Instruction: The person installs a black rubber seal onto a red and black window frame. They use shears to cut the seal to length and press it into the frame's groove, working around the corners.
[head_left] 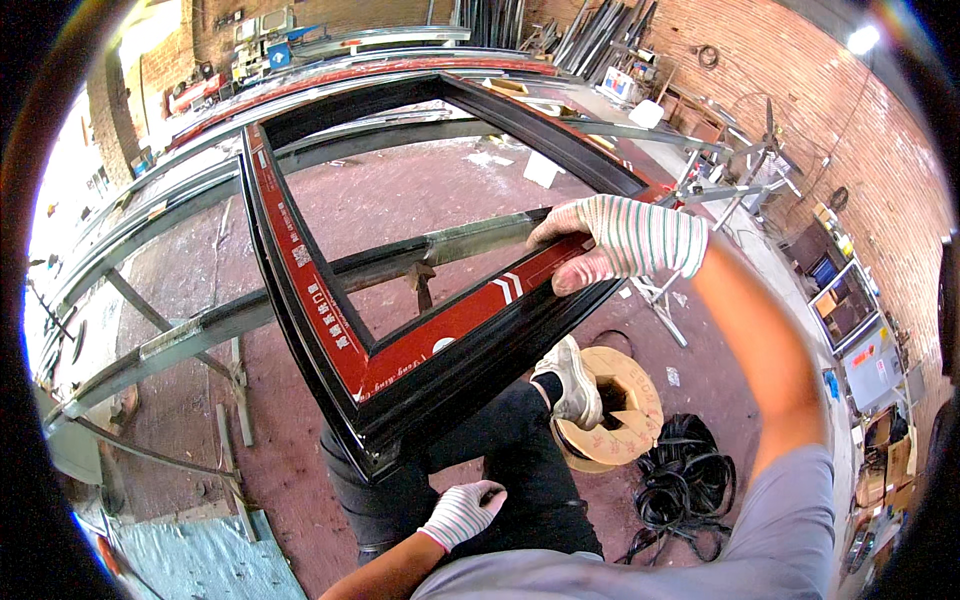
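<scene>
A black window frame (490, 370) with red protective film along its faces is propped on a metal rack, its near corner tilted down over my thigh. My right hand (630, 240), in a striped knit glove, grips the frame's near side toward the right end. Its fingers reach over the inner edge, and the thumb presses on the outer side. Low in front of my body, apart from the frame, is my left hand (465, 515) in a matching glove. Its fingers are curled toward the thumb; whatever they hold, if anything, is hidden.
Metal rack rails (180, 340) run under the frame. Near my shoe stands a large cardboard spool (640, 385), with a tangle of black rubber strip (685, 480) on the floor beside it. A pedestal fan (768, 135) and a brick wall (850, 120) are at the right.
</scene>
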